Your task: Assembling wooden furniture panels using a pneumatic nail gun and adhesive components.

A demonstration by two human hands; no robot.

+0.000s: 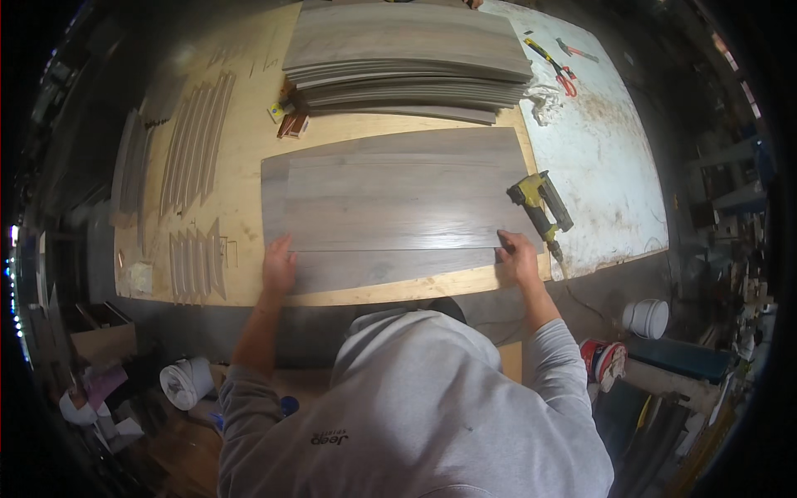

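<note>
In front of me a grey wood-look board (398, 199) lies on top of a larger board of the same finish (374, 270), its near edge making a straight line across. My left hand (279, 266) is closed at the near left corner of the upper board. At the near right corner my right hand (518, 259) is closed too, fingertips bent on the edge. Right of the boards, near my right hand, a yellow-green and black nail gun (541, 207) rests on its side with an air hose attached.
Behind stands a tall stack of grey boards (407, 41). Mitred strips (195, 145) lie in rows at the left; small boxes (292, 124) sit by the stack. On the pale right-hand tabletop (606, 166) are a hammer (577, 51) and red-handled scissors (567, 83). Buckets (646, 319) stand on the floor.
</note>
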